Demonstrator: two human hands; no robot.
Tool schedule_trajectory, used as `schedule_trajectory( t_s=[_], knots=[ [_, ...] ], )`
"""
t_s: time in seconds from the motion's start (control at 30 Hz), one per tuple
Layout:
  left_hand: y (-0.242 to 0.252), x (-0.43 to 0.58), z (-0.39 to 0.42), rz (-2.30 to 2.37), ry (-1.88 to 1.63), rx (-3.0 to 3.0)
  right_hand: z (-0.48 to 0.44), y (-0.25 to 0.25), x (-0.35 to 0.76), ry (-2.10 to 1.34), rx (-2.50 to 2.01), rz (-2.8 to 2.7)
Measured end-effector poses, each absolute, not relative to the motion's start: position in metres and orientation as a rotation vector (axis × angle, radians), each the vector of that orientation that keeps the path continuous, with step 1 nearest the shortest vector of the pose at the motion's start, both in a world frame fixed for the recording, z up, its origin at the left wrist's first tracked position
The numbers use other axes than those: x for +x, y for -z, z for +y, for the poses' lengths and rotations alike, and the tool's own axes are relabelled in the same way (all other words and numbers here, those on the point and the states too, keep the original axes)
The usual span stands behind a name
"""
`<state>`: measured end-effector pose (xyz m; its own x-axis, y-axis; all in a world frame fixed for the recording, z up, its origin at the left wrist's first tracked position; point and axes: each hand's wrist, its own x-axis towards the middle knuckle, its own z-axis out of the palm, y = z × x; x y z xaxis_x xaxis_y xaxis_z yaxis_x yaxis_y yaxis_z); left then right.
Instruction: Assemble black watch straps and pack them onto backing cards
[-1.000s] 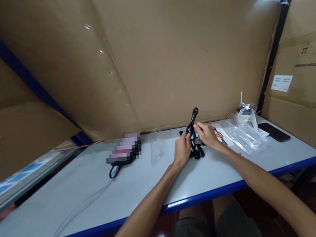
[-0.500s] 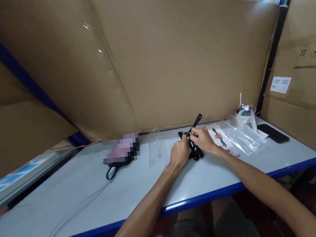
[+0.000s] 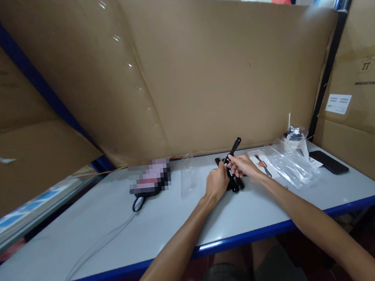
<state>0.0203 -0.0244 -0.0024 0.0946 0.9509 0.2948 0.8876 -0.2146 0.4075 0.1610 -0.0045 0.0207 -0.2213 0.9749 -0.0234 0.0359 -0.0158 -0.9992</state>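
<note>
Head view shows a black handle (image 3: 236,145) slanting up from between both hands, above a cluster of similar black handles (image 3: 234,185) on the pale tabletop (image 3: 163,231). The right hand (image 3: 243,166) pinches it between thumb and forefinger, other fingers loosely curled; the left hand (image 3: 217,183) closes around its lower end. It looks light, stiff and glossy, perhaps slippery, so mid-shaft seems the surest hold.

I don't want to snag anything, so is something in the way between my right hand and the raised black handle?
Nothing visible is: the right hand is at the lower end of the raised black handle, beside the left hand. Other black pieces lie lower, on the table.
</note>
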Motion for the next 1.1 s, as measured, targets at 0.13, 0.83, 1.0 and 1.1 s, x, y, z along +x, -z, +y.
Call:
schedule_trajectory(
  t_s=[0.13, 0.83, 1.0, 1.1],
  knots=[
    [0.007, 0.021, -0.022, 1.862, -0.798, 2.220, -0.009, -0.021, 0.162, -1.146, -1.196, -1.482],
    [0.021, 0.021, 0.001, 1.600, -1.200, 1.944, -0.015, -0.019, 0.165, -0.015, -1.396, -2.044],
    [0.022, 0.021, 0.001, 1.600, -1.212, 1.954, -0.014, -0.018, 0.166, -0.050, -1.277, -2.124],
    [0.023, 0.021, 0.002, 1.610, -1.204, 1.953, -0.014, -0.017, 0.166, -0.018, -1.356, -2.074]
  ],
)
